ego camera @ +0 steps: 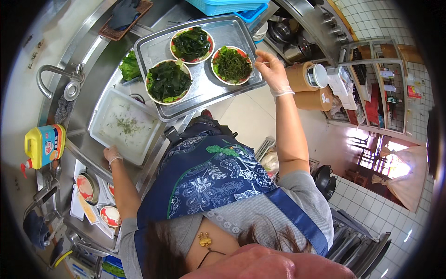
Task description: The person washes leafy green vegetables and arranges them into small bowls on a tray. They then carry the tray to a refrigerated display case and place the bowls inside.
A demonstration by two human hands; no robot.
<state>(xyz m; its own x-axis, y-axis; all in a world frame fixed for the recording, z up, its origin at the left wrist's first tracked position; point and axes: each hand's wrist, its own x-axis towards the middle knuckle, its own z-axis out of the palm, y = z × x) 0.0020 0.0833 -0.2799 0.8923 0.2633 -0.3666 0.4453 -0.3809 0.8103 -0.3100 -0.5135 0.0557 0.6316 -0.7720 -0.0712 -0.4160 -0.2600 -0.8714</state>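
My left hand (112, 156), in a clear thin glove, grips the near left rim of a shallow translucent plastic tub (150, 146). Bits of green seaweed lie in the tub, which sits over the sink. My right hand (272, 71), gloved too, is beside the right edge of a stainless steel tray (205, 83). Its fingers are apart and hold nothing. Three bowls stand on the tray. Broad dark seaweed fills the back bowl (192, 44) and the front left bowl (169, 82). Finer shredded seaweed fills the right bowl (232, 65). Lettuce shows at their rims.
Lettuce (130, 67) lies behind the tub. A faucet (55, 69) and a yellow detergent bottle (45, 146) line the left side. Red-patterned bowls (110, 216) sit in the sink area nearer me. Blue plastic baskets (223, 6) are behind the tray; cardboard drums (299, 80) stand right.
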